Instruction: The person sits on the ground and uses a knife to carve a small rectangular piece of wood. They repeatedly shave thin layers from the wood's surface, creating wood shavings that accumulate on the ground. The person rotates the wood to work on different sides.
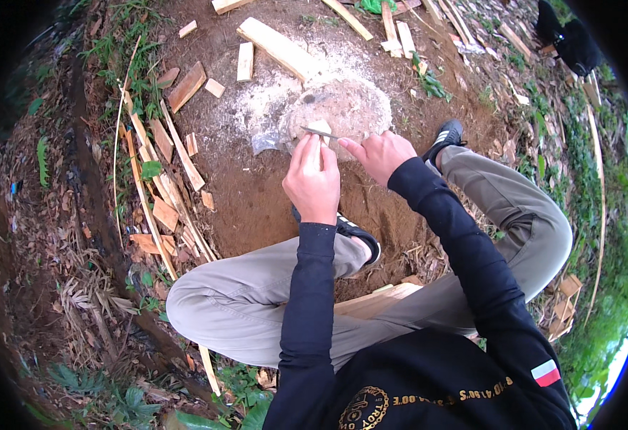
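My left hand (311, 180) is closed round a small pale piece of wood (320, 125), whose whitish top sticks up past the fingertips. Across that piece lies the thin dark blade of a knife (328, 135), its tip pointing left. My right hand (383, 158) grips the knife, with the thumb stretched toward the blade; the handle is hidden in the fist. Both hands are in front of a round, dusty stump or stone (360, 104). A crumpled piece of clear plastic (264, 142) lies beside it.
A long plank (278, 46) rests against the round block amid pale sawdust. Offcuts such as a short block (245, 61) and a brown board (187, 87) lie around. Long wood strips (181, 147) line the left side. My shoes (446, 135) flank the work spot.
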